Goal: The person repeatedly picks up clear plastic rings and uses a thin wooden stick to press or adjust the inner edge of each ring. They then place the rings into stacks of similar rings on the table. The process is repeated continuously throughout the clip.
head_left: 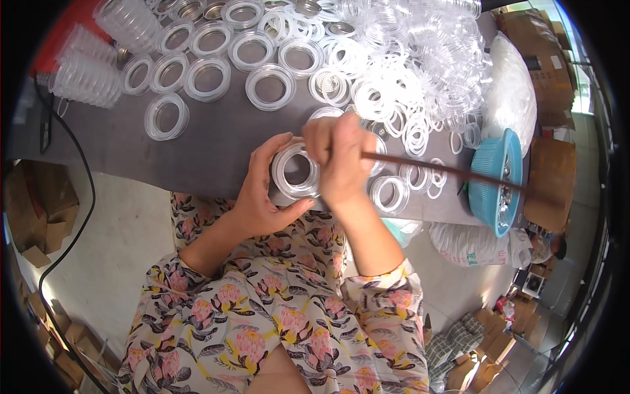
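At the near edge of the grey table, my left hand (256,200) curls its fingers and thumb around a transparent plastic ring (283,174) with a white inner band. The ring lies flat, its round opening facing up. My right hand (341,154) is closed around a thin brown stick (433,165), which reaches out to the right and blurs at its far end. That fist is just above the ring's right side and covers part of it. Whether the stick's other end touches the ring is hidden by the fist. Right of my fist lies another transparent ring (375,195).
Several transparent rings (270,87) are spread over the grey table (216,141). White flat rings (374,98) and a heap of transparent plastic parts (426,46) fill the back right. Stacked cups (85,82) stand far left. A blue basket (485,190) holds shiny metal pieces at the right edge.
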Motion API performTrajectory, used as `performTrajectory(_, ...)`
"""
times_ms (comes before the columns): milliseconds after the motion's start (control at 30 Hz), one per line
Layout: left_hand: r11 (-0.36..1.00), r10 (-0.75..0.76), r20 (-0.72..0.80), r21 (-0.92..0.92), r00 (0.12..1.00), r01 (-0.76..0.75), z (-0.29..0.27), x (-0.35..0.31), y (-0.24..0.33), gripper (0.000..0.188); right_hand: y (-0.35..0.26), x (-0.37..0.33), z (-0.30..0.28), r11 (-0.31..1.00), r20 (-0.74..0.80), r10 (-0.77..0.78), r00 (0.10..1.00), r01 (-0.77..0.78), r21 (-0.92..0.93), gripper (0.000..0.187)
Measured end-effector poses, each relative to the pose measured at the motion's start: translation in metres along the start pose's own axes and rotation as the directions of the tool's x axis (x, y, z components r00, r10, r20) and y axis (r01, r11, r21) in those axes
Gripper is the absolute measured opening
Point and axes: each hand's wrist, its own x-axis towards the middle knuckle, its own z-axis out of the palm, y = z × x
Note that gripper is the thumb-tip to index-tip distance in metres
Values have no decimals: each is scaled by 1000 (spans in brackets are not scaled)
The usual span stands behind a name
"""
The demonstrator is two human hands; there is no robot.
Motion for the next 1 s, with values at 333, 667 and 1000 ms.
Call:
performTrajectory(333,995,-97,-40,35,995,98,1,-6,1,85,-1,-16,14,902,-27,269,963,-242,358,56)
performTrajectory(667,514,227,-263,850,938,114,-108,-7,-3,50,10,-15,-4,880,-24,-29,999,37,473,56)
performTrajectory(1000,612,367,189,688,911,-389,-55,10,54,22,-18,-23,-30,869,-159,-143,977,200,452,59)
